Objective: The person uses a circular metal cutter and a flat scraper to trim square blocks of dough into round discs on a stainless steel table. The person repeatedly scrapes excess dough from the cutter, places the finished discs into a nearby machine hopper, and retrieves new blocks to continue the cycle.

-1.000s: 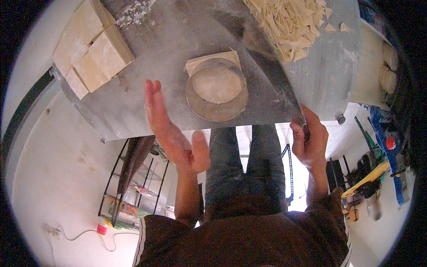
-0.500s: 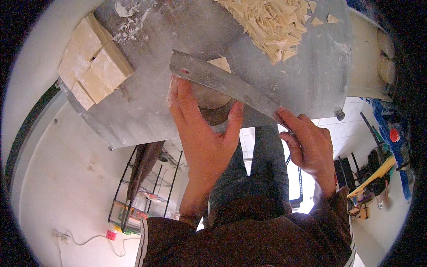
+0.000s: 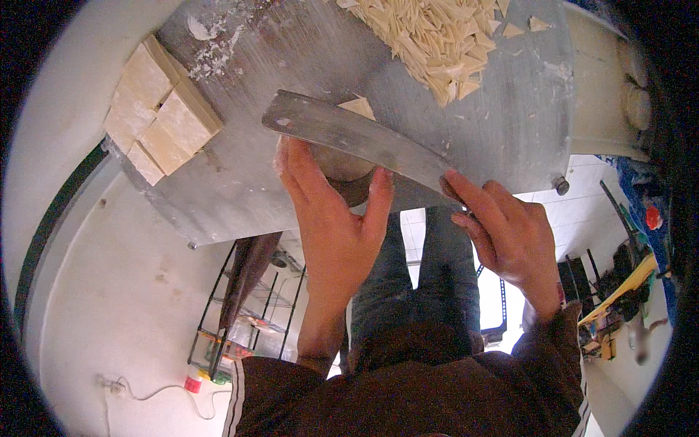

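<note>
My right hand point(image 3: 507, 229) is closed round the handle of a wide-bladed knife point(image 3: 342, 135), which has a small hole near its far end. The blade slants up to the left, across the tips of my left hand's fingers. My left hand point(image 3: 331, 218) grips a round, pale-topped piece point(image 3: 342, 164) with a grey curved side, thumb on its right and fingers on its left. The blade covers its far part, and I cannot tell its kind. Just beyond the blade lies a pale triangular dough piece point(image 3: 358, 108).
Stacked square dough sheets point(image 3: 164, 109) lie at the left of the metal table point(image 3: 240, 146). A heap of dough triangles point(image 3: 440, 54) sits at the far side, with loose ones to its right. Flour point(image 3: 211, 54) is scattered at far left. A wire shelf point(image 3: 255, 306) stands below.
The knife's far end has moved slightly left and nearer, and its blade face shows more broadly. My left hand keeps its hold on the round piece. The whole view has shifted a little.
</note>
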Demonstrator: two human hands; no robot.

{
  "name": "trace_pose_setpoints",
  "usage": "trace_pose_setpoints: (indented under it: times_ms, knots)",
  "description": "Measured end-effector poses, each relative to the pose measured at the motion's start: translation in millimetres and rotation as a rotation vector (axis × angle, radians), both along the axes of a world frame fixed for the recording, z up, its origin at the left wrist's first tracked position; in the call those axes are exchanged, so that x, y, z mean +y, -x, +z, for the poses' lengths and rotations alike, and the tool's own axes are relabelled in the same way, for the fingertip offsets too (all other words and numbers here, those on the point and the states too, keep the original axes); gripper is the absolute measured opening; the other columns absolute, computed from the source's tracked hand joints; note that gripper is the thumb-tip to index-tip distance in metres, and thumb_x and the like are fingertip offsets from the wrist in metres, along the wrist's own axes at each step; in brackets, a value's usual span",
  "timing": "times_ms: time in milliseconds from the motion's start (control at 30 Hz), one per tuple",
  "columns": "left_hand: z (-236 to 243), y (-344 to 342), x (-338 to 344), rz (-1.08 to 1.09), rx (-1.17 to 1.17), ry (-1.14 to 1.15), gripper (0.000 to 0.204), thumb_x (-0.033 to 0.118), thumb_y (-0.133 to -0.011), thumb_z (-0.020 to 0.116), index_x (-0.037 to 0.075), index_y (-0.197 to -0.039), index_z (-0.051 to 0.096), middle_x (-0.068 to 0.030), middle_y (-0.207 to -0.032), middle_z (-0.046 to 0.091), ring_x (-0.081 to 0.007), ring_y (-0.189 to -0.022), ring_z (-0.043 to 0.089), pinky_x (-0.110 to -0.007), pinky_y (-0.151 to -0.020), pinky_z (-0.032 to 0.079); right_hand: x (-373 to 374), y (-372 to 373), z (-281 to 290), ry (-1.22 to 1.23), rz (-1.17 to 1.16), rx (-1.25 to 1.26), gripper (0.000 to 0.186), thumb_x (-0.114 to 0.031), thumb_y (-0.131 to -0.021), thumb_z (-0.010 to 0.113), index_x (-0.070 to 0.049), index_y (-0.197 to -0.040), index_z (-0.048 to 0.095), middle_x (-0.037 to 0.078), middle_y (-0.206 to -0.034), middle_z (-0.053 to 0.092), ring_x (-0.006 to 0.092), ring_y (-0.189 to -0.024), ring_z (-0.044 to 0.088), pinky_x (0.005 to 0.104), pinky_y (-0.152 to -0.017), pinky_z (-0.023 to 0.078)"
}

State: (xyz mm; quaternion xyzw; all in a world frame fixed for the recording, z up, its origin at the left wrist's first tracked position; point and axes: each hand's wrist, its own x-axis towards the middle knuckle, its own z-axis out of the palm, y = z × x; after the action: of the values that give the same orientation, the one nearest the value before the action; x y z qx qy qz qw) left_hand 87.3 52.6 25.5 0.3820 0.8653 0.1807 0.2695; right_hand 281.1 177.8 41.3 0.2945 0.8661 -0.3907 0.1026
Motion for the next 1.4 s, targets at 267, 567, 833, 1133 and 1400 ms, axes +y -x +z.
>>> trace_pose_setpoints:
  times_ms: [267, 567, 833, 1133, 1400]
  knots:
    - [-0.4, 1.6, -1.2, 0.009, -0.073, -0.018, 0.093, 0.031, -0.095, 0.072, -0.017, -0.153, 0.017, -0.043, -0.155, 0.023, -0.0589, -0.145, 0.023, -0.061, -0.123, 0.016, 6.5, 27.2, 4.0, -0.018, 0.083, -0.047, 0.052, -0.028, -0.094, 0.071, -0.022, -0.144, 0.058, 0.006, -0.089, 0.063, 0.0297, -0.07, 0.069, 0.042, -0.058, 0.057]
    - [2.8, 3.9, 3.6, -0.002, -0.092, -0.005, 0.094, 0.031, -0.095, 0.072, -0.016, -0.153, 0.016, -0.0418, -0.155, 0.022, -0.057, -0.146, 0.024, -0.059, -0.122, 0.02, 5.0, 2.1, 19.8, 0.111, 0.024, -0.167, 0.051, -0.026, -0.098, 0.063, -0.024, -0.147, 0.05, 0.009, -0.084, 0.062, 0.0322, -0.064, 0.07, 0.0462, -0.049, 0.055]
    - [1.4, 2.9, 5.1, -0.046, -0.028, 0.001, 0.094, 0.031, -0.096, 0.073, -0.016, -0.153, 0.016, -0.0412, -0.154, 0.024, -0.0563, -0.144, 0.026, -0.058, -0.12, 0.022, 5.0, 40.3, -7.4, 0.053, 0.061, -0.085, 0.049, -0.03, -0.1, 0.065, -0.018, -0.146, 0.054, 0.01, -0.089, 0.066, 0.033, -0.072, 0.07, 0.0441, -0.059, 0.057]
    - [1.5, 2.8, 6.3, -0.017, -0.035, -0.015, 0.092, 0.03, -0.096, 0.073, -0.016, -0.153, 0.018, -0.04, -0.156, 0.024, -0.0542, -0.146, 0.025, -0.057, -0.121, 0.021, 2.9, 7.7, 15.7, 0.162, -0.039, -0.227, 0.044, -0.024, -0.1, 0.059, -0.02, -0.143, 0.051, 0.014, -0.092, 0.07, 0.0397, -0.07, 0.071, 0.0488, -0.059, 0.059]
    - [-0.5, 5.7, 7.0, -0.039, -0.058, -0.059, 0.089, 0.031, -0.097, 0.073, -0.014, -0.152, 0.02, -0.037, -0.152, 0.028, -0.0506, -0.144, 0.028, -0.054, -0.121, 0.021, 4.3, 61.0, -12.8, 0.081, -0.008, -0.064, 0.034, -0.026, -0.103, 0.059, -0.013, -0.134, 0.058, 0.014, -0.097, 0.073, 0.0374, -0.08, 0.072, 0.0476, -0.065, 0.059]
